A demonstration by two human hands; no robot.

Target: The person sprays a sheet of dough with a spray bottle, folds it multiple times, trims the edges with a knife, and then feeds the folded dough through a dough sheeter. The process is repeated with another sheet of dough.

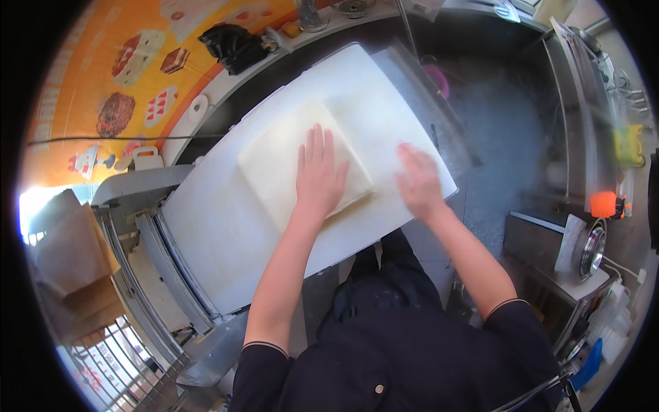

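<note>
On the white belt (216, 247) of what looks like a dough sheeter lies a pale, square slab of dough (280, 149). My left hand (320, 177) rests palm down on the slab, fingers stretched forward and thumb spread to the right. Nothing is held in it. To the right of the slab, my right hand (419, 180) hovers over or just touches the belt near its right end. Motion blurs that hand, but no object shows in it. Part of the slab's near edge is hidden beneath my left wrist.
The machine's metal roller housing (170, 278) borders the belt at left. A ledge behind bears a black plastic bag (234, 49) and a paper roll (198, 107). Steel shelving (571, 118) stands at right, with a cabinet holding metal bowls (592, 250) nearer me. A cardboard box (72, 252) sits far left.
</note>
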